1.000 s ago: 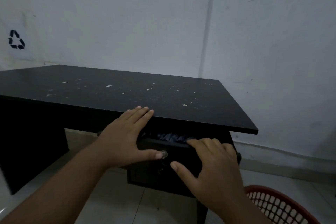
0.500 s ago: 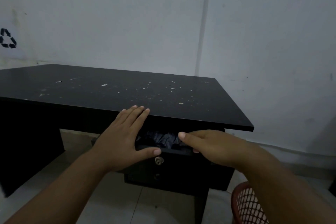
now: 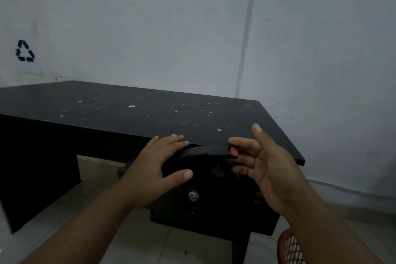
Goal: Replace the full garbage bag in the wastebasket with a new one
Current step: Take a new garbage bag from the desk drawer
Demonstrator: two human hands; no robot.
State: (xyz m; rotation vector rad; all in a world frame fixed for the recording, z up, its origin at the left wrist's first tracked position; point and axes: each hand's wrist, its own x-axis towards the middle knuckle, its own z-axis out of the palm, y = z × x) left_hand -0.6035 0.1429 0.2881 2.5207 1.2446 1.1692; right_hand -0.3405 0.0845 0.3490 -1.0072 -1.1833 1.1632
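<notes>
View: head camera, looking forward and down over both forearms at a desk against a wall.
Desk [image 3: 150, 118]: black, with pale flecks scattered over its top; its near edge runs just above both hands.
Drawer [image 3: 214, 203]: a black front under the right part of the desk. The dim light does not show how far out it stands.
Keyhole lock [image 3: 193, 195]: a small metal disc on the drawer front, below the left thumb.
Black garbage bag [image 3: 207, 151]: a folded dark strip at the top of the drawer, just under the desk edge, stretched between the two hands.
Orange-red band [image 3: 234, 152]: a small bright patch at the bag's right end, in among the right fingers.
Left hand [image 3: 158, 163]: lies flat, fingers straight and close together. The fingertips are at the desk edge over the bag's left end, and the thumb is spread wide across the drawer front.
Right hand [image 3: 267, 165]: palm turned to the left, thumb pointing up. The index and middle fingers pinch the banded end of the bag, and the other fingers are loosely extended below.
Red mesh wastebasket [image 3: 289, 246]: only part of its rim shows, on the floor at the lower right, beside the right forearm and well apart from the bag.
Recycling symbol [image 3: 25, 51]: a black mark on the pale wall [image 3: 171, 28], far left.
Floor [image 3: 150, 242]: light tiles under the desk.
</notes>
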